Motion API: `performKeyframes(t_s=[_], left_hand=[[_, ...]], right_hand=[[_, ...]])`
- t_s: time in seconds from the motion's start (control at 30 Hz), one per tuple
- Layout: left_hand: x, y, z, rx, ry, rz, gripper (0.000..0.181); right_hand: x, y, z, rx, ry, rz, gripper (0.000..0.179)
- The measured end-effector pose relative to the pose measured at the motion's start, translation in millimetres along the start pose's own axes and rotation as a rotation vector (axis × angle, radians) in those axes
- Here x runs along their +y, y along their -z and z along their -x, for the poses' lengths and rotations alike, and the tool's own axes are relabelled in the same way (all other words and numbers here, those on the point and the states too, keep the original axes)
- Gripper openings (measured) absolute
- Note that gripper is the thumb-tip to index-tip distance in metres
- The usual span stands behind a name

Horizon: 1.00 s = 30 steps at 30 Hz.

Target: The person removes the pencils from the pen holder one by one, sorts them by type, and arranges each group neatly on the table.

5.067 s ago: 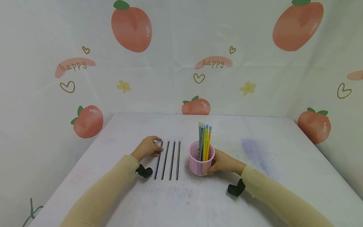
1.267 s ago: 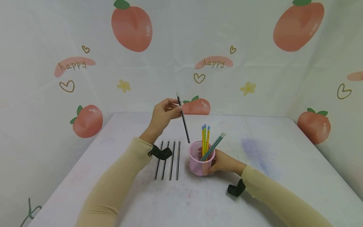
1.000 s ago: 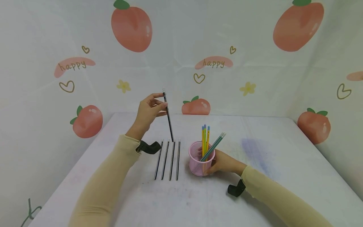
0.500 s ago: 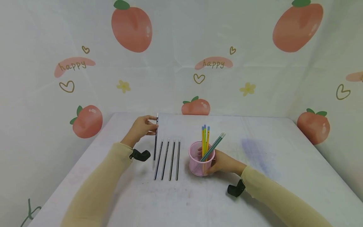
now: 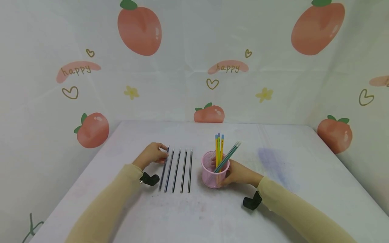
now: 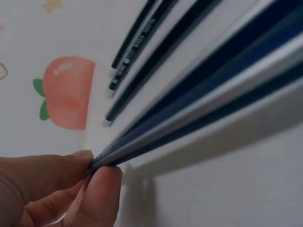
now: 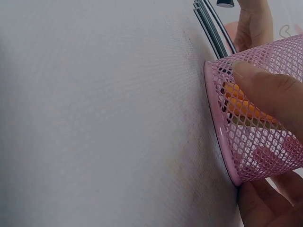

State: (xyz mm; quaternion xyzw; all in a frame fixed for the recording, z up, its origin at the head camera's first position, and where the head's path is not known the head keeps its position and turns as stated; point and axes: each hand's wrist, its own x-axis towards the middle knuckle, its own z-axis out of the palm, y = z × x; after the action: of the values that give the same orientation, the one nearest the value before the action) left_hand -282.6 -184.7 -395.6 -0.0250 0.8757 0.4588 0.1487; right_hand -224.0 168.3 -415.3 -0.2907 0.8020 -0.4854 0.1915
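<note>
My left hand [image 5: 153,154] pinches a dark pencil [image 5: 164,168] near its white-tipped upper end, at the left end of a row of similar dark pencils [image 5: 183,172] lying side by side. In the left wrist view, thumb and finger close on the held pencil [image 6: 189,116], whose shadow falls beside it. My right hand [image 5: 243,173] grips the side of a pink mesh pencil cup [image 5: 209,179], fingers and thumb wrapped round it. Upright in the cup stand yellow and green pencils [image 5: 219,152] with blue ends; dark green pencils [image 5: 229,155] lean right over the rim.
The white table [image 5: 194,216] runs back to a white fruit-print backdrop [image 5: 182,84]. A bluish stain [image 5: 273,165] marks the table right of the cup. Black wrist cameras [image 5: 150,179] hang below both wrists.
From beside the cup, my left hand has carried the pencil leftward and lowered it to the row's left end. Earlier, the dark green pencils stood upright; now they lean right. My right hand stays put.
</note>
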Motion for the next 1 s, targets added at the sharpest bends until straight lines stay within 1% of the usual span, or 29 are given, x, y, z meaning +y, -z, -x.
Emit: performKeyframes(t_s=[0.13,0.27,0.43,0.53,0.77,1.0], left_hand=[[-4.6,-3.2,2.6,-0.001,0.007,-0.042,0.042],[-5.3,-4.6,5.2,0.004,0.02,-0.061,0.042],[-6.2,-6.1,4.7,0.018,0.023,-0.096,0.04],[-6.8,-7.3,3.8,0.013,0.02,-0.1,0.04],[-6.4,-8.1,3.1,0.004,0.035,-0.116,0.04],[-5.5,-8.2,2.7,-0.002,0.059,-0.108,0.04]], right_hand=[[-0.1,-0.2,-0.1,0.003,-0.009,-0.001,0.081],[0.6,0.3,-0.2,0.002,-0.006,-0.005,0.083],[1.4,0.3,-0.1,0.001,-0.009,-0.008,0.082],[0.7,-0.1,0.0,0.003,-0.018,-0.006,0.082],[-0.5,-0.3,0.7,0.001,-0.022,-0.007,0.083],[-1.3,-1.0,0.9,0.001,-0.028,-0.005,0.084]])
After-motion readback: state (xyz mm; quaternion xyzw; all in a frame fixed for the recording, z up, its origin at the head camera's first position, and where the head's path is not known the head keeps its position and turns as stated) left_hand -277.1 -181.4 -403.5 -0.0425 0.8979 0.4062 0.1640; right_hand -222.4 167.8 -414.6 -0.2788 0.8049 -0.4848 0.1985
